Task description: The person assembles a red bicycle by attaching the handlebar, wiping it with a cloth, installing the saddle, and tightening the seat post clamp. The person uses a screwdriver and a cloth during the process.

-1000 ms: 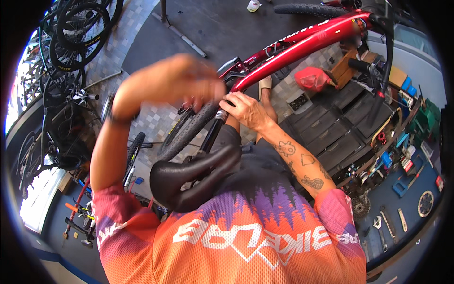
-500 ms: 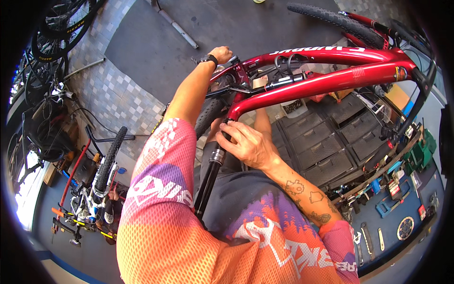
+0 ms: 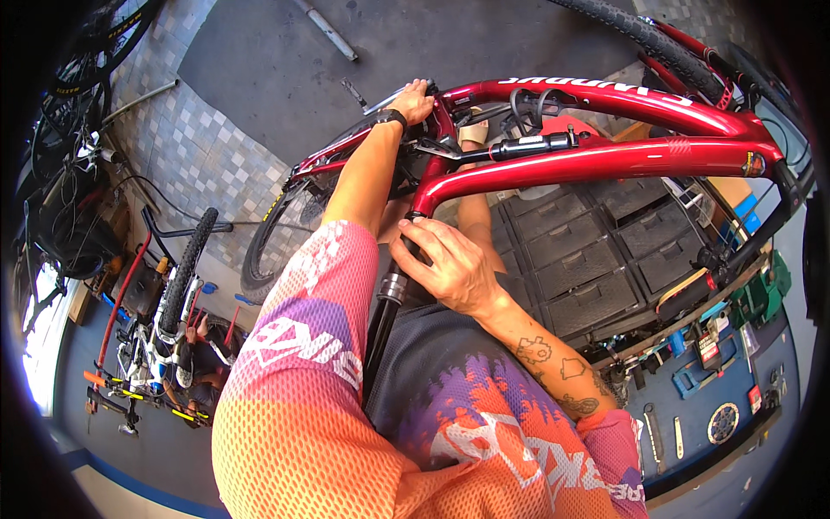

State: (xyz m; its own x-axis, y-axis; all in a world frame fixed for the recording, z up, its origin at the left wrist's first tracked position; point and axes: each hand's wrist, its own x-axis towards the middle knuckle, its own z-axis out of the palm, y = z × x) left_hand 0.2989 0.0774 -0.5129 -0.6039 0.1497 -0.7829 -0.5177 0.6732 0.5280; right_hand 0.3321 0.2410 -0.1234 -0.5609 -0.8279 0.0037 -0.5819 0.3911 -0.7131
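Note:
A glossy red mountain bike frame [image 3: 596, 160] lies tilted across the view, with a black shock [image 3: 532, 145] between its tubes. My right hand [image 3: 450, 266] is closed around the black seatpost [image 3: 406, 253], just beside the end of the seat tube. Below those fingers the post's metal collar [image 3: 393, 288] shows. My left hand [image 3: 413, 102] reaches past the frame to the crank area, its fingers curled; what they grip is hidden. Beside that wrist a silver crank arm [image 3: 380, 105] sticks out. The rear wheel [image 3: 259, 251] is partly covered by my left arm.
Black drawers [image 3: 588, 259] stand beyond my right forearm. Tools, including a wrench [image 3: 679, 437] and a brake rotor [image 3: 724, 424], hang on a blue board at right. Another bike [image 3: 177, 320] and a person's arm [image 3: 207, 333] are at left. A metal bar [image 3: 328, 30] lies on the dark mat.
The view has shifted, and the red frame sits farther right. My left hand's fingers now reach closer over the crank area, and the silver crank arm shows more. My right hand keeps its grip.

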